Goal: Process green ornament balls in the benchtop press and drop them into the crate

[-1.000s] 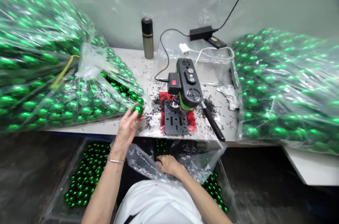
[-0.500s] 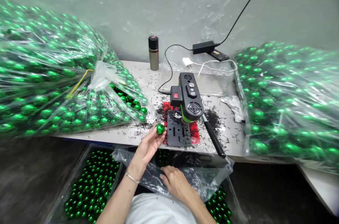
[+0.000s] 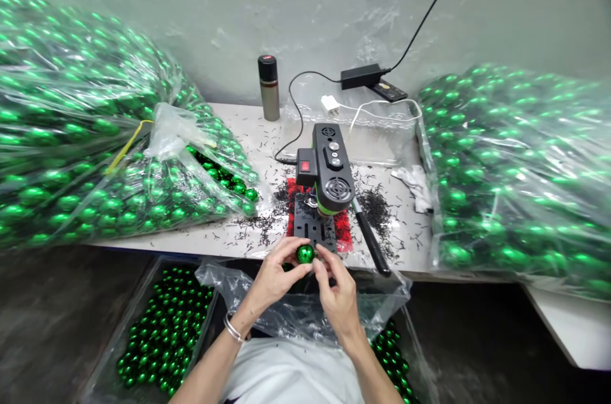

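Observation:
Between my hands, just in front of the table edge, is a shiny green ball. My left hand grips it from the left with thumb and fingers. On the right, my right hand has thumb and fingertips pinched close against the ball's right side; whether they hold some small part is too small to tell. Beyond the hands stands a black machine with a red switch and a black lever, over a slotted black base plate on a red mat.
Large clear bags of green balls lie at left and right. A bottle, power adapter and white plug are behind. Black bits litter the table. Below are a plastic sheet and a ball-filled bin.
My left hand has brought the green ball down and right. My right hand has risen from the plastic sheet to the ball. The view has shifted slightly.

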Motion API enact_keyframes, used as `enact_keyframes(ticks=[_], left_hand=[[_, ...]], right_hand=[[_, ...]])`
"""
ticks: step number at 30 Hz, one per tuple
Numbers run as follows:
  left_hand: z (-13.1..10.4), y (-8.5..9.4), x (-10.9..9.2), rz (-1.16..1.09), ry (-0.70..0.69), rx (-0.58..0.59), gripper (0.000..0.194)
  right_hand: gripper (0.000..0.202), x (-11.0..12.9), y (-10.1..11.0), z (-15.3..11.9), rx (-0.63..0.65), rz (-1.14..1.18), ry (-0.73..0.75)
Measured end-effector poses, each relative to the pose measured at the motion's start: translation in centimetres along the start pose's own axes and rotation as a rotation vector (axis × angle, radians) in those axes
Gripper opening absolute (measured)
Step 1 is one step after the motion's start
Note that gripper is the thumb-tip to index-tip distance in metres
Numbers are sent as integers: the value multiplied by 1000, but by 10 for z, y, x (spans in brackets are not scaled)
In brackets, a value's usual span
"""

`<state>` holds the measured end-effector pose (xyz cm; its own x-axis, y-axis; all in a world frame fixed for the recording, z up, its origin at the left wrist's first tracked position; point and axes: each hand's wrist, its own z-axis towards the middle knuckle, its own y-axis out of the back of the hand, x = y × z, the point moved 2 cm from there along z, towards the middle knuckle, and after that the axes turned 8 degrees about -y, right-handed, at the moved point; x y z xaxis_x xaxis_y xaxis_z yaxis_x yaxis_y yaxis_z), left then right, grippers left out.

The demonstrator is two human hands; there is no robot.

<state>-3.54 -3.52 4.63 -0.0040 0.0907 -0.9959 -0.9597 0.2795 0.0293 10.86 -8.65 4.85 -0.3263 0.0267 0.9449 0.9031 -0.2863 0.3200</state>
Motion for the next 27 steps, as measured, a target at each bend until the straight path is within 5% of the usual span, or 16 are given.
enact_keyframes(ticks=[4,11,16,22,27], left_hand=[[-5,-3,7,-39,40,29,45],[-6,-8,20,-218,144,55,54],[-3,-10,21,-256,211,35,54],[12,-1,13,-295,232,-168,45],[25,3,12,-679,333,-368,31]], right_hand=[[30,-4,-3,-1,-18,8,10],[40,-20,-11,-4,56,280,-307],[43,-22,-16,-6,105,279,-350],[42,-23,-11,-10,103,219,-310],[42,-24,-8,-14,111,178,-269]])
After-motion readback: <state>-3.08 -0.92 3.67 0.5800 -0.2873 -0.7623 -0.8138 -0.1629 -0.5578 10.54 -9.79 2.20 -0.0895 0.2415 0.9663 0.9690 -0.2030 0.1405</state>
